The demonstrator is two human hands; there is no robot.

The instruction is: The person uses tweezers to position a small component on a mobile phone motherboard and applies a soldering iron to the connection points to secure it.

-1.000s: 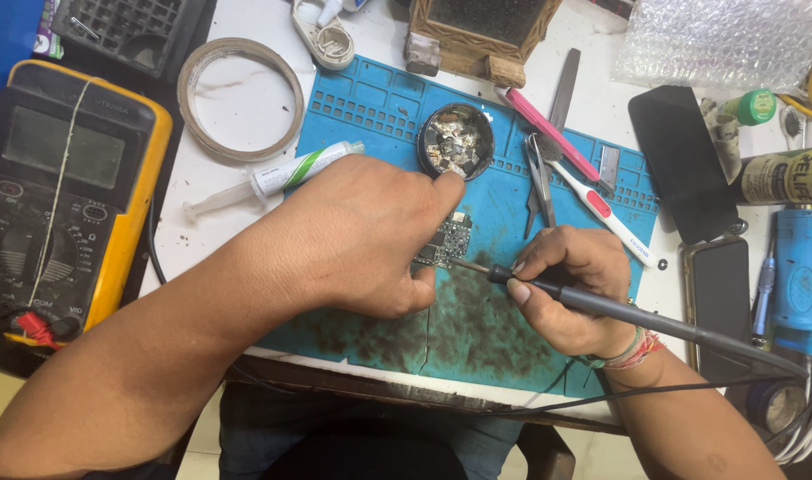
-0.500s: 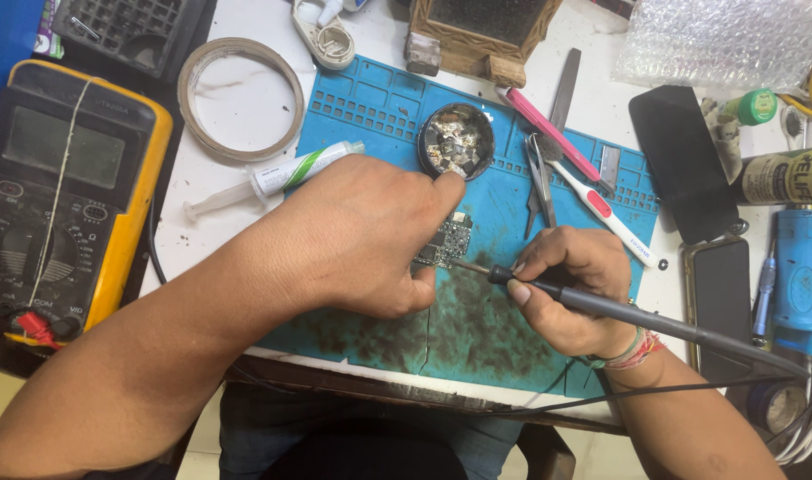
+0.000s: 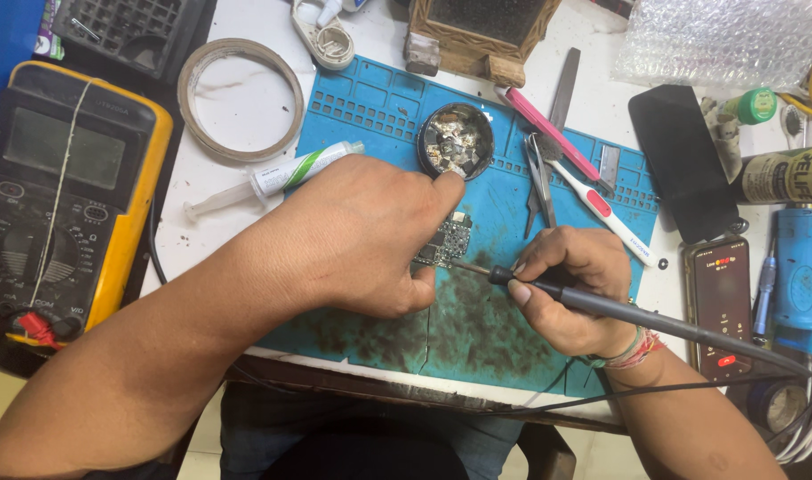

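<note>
Two hands, left hand (image 3: 361,236) pinning circuit board (image 3: 446,242), right hand (image 3: 570,289) gripping soldering iron (image 3: 637,313)

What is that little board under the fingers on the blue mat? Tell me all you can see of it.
The small circuit board is a dark, roughly rectangular piece studded with tiny silvery parts. It lies flat on the stained blue work mat, just below a round tin of metal scraps. The left hand covers much of it and pins it down with thumb and forefinger. The thin metal tip of the soldering iron, held in the right hand, reaches its lower right edge. Finer detail is too small to tell.
</note>
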